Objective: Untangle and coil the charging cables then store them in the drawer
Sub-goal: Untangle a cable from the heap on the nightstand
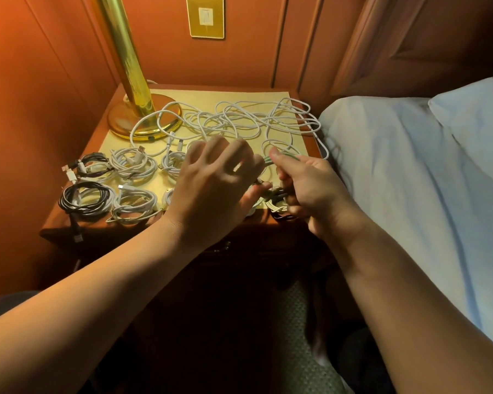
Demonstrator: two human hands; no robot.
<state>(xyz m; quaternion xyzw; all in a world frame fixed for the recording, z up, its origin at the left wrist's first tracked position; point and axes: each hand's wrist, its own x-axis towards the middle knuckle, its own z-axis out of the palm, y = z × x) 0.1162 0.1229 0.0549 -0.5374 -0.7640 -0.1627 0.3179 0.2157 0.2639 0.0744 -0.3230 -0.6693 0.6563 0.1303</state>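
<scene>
Several loops of the thin green charging cable (279,159) sit pinched in the right hand (310,189), so the left hand (211,183), fingers spread loose beside it, should feed even turns.

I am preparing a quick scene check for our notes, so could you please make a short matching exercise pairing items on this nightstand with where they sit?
Things:
1. brass lamp base
2. black coiled cable
3. loose white cable tangle
4. green cable

Places:
A. front left corner of the nightstand
B. in the right hand
C. back left corner of the nightstand
D. spread across the back, right of the lamp

Pairs: 1-C, 2-A, 3-D, 4-B
</scene>
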